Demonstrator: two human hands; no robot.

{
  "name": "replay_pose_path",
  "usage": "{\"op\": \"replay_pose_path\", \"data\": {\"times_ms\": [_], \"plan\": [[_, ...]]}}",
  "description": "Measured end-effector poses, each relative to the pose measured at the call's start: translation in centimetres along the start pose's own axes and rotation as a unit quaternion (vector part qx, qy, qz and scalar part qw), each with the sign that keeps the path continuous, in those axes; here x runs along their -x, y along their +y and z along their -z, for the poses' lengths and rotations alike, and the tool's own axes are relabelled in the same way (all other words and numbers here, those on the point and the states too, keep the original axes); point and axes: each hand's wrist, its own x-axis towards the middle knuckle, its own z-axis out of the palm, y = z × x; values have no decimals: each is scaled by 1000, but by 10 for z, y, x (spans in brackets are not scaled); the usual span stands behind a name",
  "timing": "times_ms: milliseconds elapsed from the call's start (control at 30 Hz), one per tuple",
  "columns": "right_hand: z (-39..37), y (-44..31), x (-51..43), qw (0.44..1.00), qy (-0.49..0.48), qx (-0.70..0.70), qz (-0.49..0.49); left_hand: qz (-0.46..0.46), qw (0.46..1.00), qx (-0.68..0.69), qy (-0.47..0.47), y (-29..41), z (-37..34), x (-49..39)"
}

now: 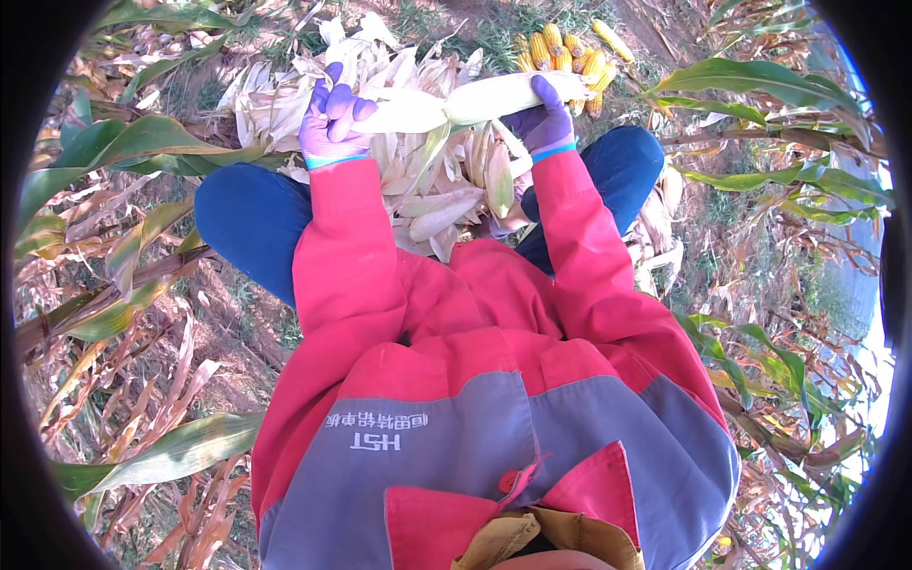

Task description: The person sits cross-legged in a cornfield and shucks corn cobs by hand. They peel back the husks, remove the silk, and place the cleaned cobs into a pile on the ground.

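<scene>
My right hand (545,121), in a purple glove with a blue cuff, grips one end of a pale ear of corn (488,98) in its husk. The ear lies sideways across the view, level with both hands. My left hand (338,122), gloved the same way, pinches a broad husk leaf (406,114) that stretches out from the ear's left end. Beneath them spreads a heap of dry corn husks (420,160), with loose pieces between my legs. Any kernels inside the held ear are hidden.
Several bare yellow corn cobs (563,53) are piled on the ground beyond my right hand, with a single cob (613,40) beside them. Corn stalks with long green leaves (755,82) stand on both sides. My bent knees (249,214) flank the husk heap.
</scene>
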Motion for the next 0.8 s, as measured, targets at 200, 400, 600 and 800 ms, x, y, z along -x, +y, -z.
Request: {"op": "replay_pose_path", "data": {"times_ms": [200, 400, 600, 800], "plan": [[-39, -46, -5, 916, -96, 309, 237, 204, 712, -672, -19, -49, -17, 3], [-86, -5, 53, 735, -258, 522, 348, 186, 934, -305, 24, -90, 15, 9], [-46, -16, 76, 818, -316, 466, 116, 70, 985, -42, 153, -67, 26, -1], [-25, 7, 88, 934, -84, 347, -27, 73, 968, -126, 203, -70, 33, 2]]}}
